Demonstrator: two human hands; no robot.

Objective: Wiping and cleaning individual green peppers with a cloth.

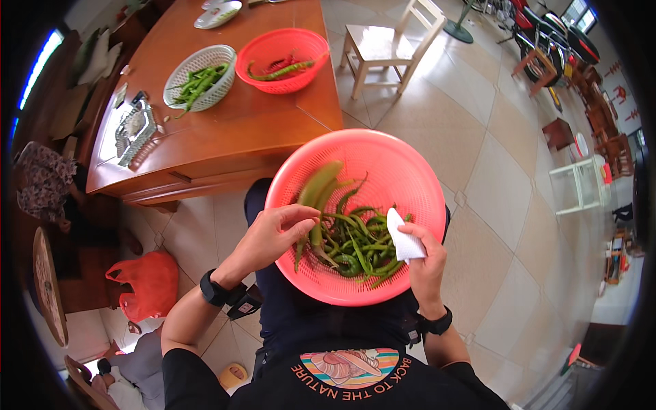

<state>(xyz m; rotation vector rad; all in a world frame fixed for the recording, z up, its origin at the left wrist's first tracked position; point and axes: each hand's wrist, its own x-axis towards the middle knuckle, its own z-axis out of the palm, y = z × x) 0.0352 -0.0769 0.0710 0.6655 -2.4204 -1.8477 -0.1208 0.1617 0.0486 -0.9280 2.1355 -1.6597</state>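
A large pink plastic colander [405,164] rests on my lap, holding many thin green chili peppers [359,246] and a few long, thick pale green vegetables [319,187] at its left. My left hand [279,233] is over the colander's left side, beside the thick vegetables, thumb and fingers bent with a gap between them; nothing shows in it. On the right, my right hand [428,253] grips a folded white paper towel [407,241] above the chilies, near the inner wall.
The wooden table [256,133] ahead bears a white basket [225,89] of green chilies, a red basket [282,87] with red and green ones, and a glass tray [134,132]. A wooden chair [379,43], a red plastic bag [154,287] and other people at left surround me.
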